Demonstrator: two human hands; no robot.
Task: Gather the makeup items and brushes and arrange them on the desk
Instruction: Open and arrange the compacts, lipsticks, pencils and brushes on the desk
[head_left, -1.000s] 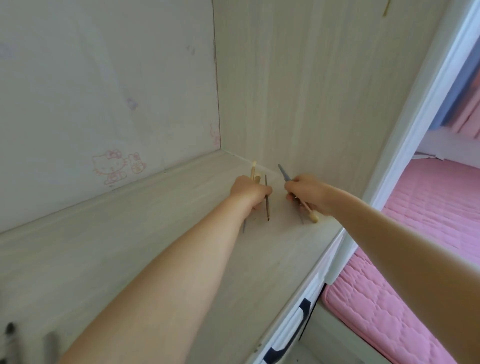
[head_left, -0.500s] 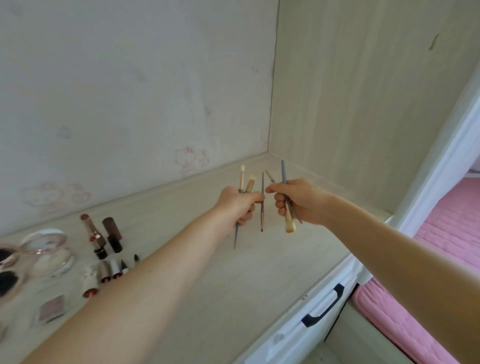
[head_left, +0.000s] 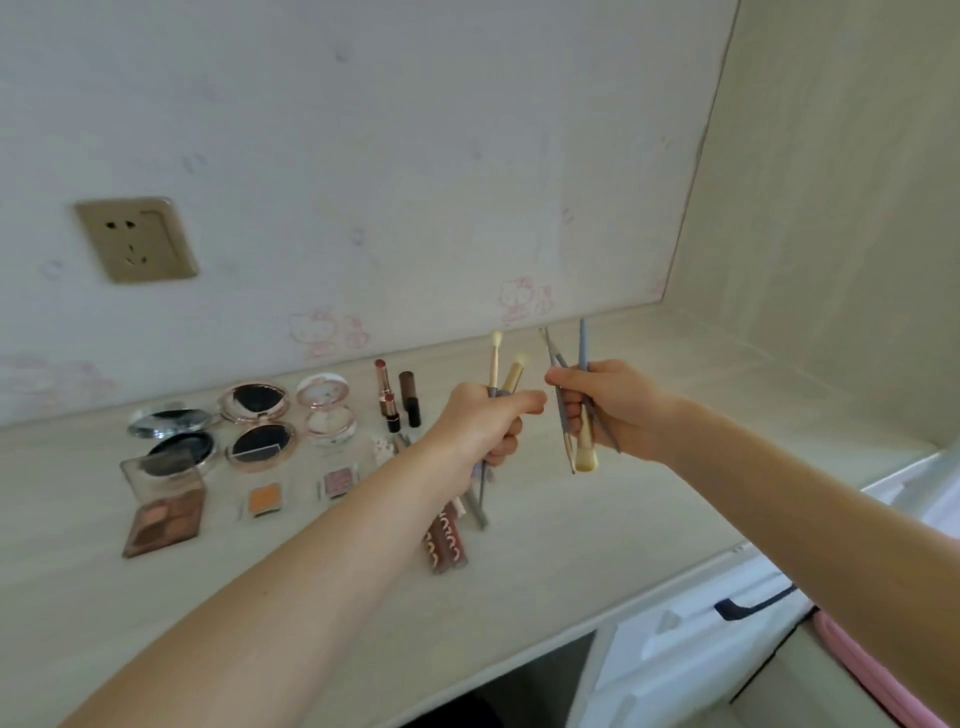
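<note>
My left hand (head_left: 483, 421) grips a small bunch of makeup brushes (head_left: 503, 366), their pale tips pointing up above the fist. My right hand (head_left: 610, 408) holds another bunch of brushes (head_left: 582, 345), grey handles up and a cream tip down, close beside the left. Both hover above the pale desk (head_left: 597, 525). Laid out on the desk to the left are open compacts (head_left: 258, 423), an eyeshadow palette (head_left: 163, 512), small shadow pans (head_left: 266, 500), lipsticks (head_left: 387, 392) and lip gloss tubes (head_left: 447, 540).
A wall socket (head_left: 136, 240) sits on the back wall at the left. A wooden side panel (head_left: 831, 208) closes the desk at the right. Below the desk's front edge is a white drawer with a dark handle (head_left: 753, 605).
Both hands lifted the brushes off the desk near the right corner and carried them left. My view swung left, bringing the laid-out makeup and the socket into sight.
</note>
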